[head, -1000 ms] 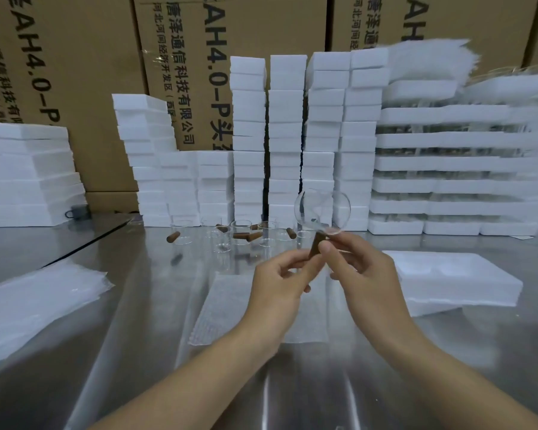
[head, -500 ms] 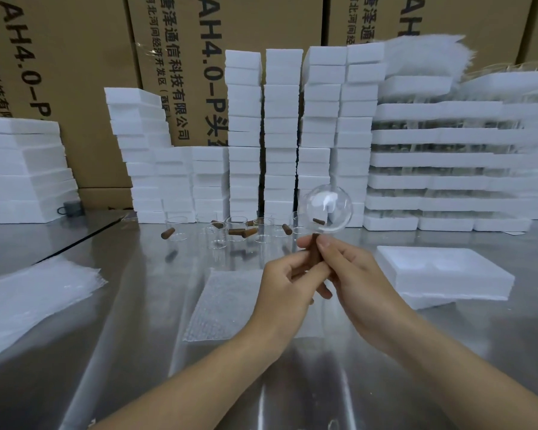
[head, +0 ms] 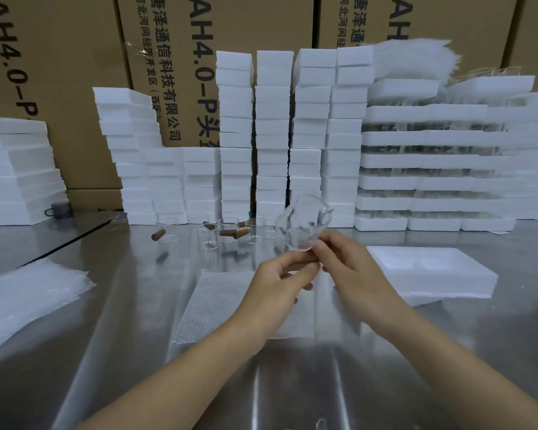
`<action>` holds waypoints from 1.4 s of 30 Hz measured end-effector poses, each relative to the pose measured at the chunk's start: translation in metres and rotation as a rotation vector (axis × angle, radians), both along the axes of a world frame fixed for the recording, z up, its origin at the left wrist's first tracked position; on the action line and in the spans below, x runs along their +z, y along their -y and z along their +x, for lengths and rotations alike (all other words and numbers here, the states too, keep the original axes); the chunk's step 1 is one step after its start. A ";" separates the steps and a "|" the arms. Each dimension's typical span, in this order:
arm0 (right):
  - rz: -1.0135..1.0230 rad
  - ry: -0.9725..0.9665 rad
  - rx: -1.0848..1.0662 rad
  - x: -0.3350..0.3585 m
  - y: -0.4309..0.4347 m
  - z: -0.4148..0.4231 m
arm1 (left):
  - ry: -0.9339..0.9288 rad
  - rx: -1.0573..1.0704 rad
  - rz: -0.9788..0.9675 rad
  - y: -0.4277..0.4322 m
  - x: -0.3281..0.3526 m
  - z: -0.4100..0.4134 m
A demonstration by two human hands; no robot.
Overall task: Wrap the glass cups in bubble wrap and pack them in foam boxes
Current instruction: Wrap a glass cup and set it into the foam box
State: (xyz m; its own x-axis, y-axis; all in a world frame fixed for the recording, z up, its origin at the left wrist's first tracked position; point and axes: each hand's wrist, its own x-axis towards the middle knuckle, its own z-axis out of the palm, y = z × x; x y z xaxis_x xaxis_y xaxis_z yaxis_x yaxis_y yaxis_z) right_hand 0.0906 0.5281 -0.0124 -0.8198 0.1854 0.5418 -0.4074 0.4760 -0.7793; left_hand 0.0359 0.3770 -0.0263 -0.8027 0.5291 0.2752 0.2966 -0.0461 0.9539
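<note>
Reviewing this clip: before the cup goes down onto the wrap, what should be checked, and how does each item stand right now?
1. Glass cup gripped: ok, the left hand and right hand both pinch it at its lower end, above the table.
2. Bubble wrap sheet spread flat under the hands: ok.
3. Cup free of cracks or chips: cannot tell, it is blurred.
4. Foam box open, to the right of the sheet: ok.
5. Cup wrapped: not ok, it is bare.
</note>
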 end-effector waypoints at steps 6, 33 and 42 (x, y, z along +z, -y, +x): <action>0.207 -0.068 -0.233 -0.014 -0.011 -0.005 | 0.044 0.168 0.117 0.005 -0.003 -0.012; 0.376 -0.285 -0.382 -0.020 -0.004 -0.007 | 0.563 -0.078 0.282 0.009 0.004 -0.009; 0.385 -0.283 -0.374 -0.019 -0.004 -0.005 | 0.611 -0.107 0.275 0.005 0.004 -0.005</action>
State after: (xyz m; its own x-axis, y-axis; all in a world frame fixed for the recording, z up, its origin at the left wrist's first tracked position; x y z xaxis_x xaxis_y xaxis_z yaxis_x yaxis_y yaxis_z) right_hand 0.0851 0.5318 -0.0319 -0.5514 0.1803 0.8145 -0.3240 0.8534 -0.4083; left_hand 0.0305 0.3716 -0.0218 -0.8038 0.5901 -0.0754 -0.3117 -0.3097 0.8983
